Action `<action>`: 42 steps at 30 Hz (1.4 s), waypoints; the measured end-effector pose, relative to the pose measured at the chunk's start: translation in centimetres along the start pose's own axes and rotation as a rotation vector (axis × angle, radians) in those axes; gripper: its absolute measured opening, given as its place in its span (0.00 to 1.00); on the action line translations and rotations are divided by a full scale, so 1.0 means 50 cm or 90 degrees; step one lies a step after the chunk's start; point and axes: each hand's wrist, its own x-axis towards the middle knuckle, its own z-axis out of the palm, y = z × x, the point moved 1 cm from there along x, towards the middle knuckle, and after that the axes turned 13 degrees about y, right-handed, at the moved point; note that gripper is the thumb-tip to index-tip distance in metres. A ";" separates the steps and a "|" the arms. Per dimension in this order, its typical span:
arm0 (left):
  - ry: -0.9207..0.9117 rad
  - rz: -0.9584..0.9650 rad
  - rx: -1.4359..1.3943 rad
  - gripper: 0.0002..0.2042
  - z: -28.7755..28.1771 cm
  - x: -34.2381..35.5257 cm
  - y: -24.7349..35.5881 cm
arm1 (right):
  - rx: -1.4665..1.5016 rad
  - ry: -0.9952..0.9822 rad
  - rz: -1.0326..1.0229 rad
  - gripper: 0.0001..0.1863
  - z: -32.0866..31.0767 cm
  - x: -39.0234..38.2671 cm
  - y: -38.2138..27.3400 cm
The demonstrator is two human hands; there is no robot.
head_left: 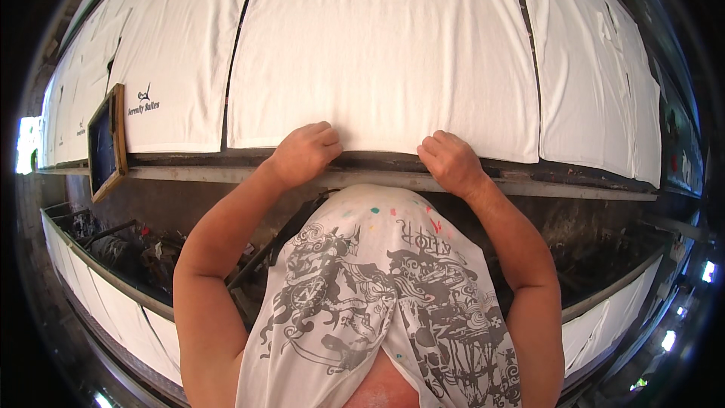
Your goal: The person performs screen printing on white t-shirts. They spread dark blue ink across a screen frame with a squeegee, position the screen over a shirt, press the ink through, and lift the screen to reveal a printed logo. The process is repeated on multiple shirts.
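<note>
A white cloth [381,53] lies spread in the middle of the long sloping work surface. My left hand [306,153] is closed with curled fingers on its lower edge, left of centre. My right hand [451,162] pinches the same edge farther right. Neighbouring white cloths [589,83] lie on either side, separated by narrow dark gaps; the one on the left [177,53] bears a small dark printed logo.
A wooden-framed screen with dark blue mesh [106,140] leans at the left edge. A metal rail [189,174] runs beneath the cloths. Below are dark troughs with debris [132,249] and another row of white cloths [102,291] behind me, on both sides of my body.
</note>
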 end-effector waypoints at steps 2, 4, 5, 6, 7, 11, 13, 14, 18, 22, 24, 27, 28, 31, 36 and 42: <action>-0.012 -0.007 -0.001 0.08 -0.006 0.000 -0.002 | -0.004 -0.016 -0.005 0.04 -0.006 0.004 -0.001; -0.015 -0.025 -0.027 0.09 -0.006 -0.004 -0.005 | 0.021 -0.014 0.015 0.04 0.005 0.002 0.000; -0.017 -0.033 -0.039 0.09 -0.006 -0.004 -0.007 | 0.033 -0.012 0.026 0.04 0.008 0.001 0.002; -0.027 -0.035 -0.037 0.10 -0.007 0.000 -0.010 | 0.041 -0.011 0.040 0.05 0.004 -0.002 0.005; -0.036 -0.039 -0.035 0.11 -0.008 0.003 -0.011 | 0.051 -0.013 0.053 0.06 -0.004 -0.005 0.008; -0.008 -0.042 0.007 0.10 -0.040 -0.007 -0.011 | 0.007 0.026 0.102 0.11 -0.069 -0.040 0.033; 0.032 -0.052 0.025 0.12 -0.062 -0.025 -0.015 | -0.023 0.008 0.116 0.12 -0.102 -0.089 0.065; 0.051 -0.057 0.032 0.12 -0.066 -0.033 -0.017 | -0.038 -0.003 0.126 0.13 -0.116 -0.108 0.073; 0.018 -0.036 0.049 0.16 -0.063 -0.042 -0.020 | -0.079 -0.037 0.105 0.12 -0.141 -0.134 0.090; -0.002 -0.033 0.042 0.15 -0.059 -0.037 -0.025 | -0.110 -0.037 0.103 0.08 -0.130 -0.128 0.092; -0.010 -0.040 0.034 0.15 -0.055 -0.040 -0.026 | -0.148 -0.054 0.125 0.05 -0.126 -0.127 0.085; -0.031 -0.051 0.033 0.13 -0.049 -0.051 -0.026 | -0.200 -0.087 0.163 0.03 -0.123 -0.129 0.078; -0.036 -0.050 0.037 0.13 -0.047 -0.054 -0.030 | -0.196 -0.091 0.172 0.03 -0.120 -0.131 0.083; -0.059 -0.048 0.028 0.11 -0.043 -0.051 -0.038 | -0.181 -0.106 0.200 0.04 -0.119 -0.141 0.089; -0.140 -0.027 -0.025 0.13 -0.056 0.036 -0.045 | -0.151 -0.072 0.242 0.04 -0.116 -0.158 0.090; -0.001 0.020 0.060 0.43 0.136 0.282 0.071 | -0.133 -0.056 0.277 0.07 -0.128 -0.147 0.089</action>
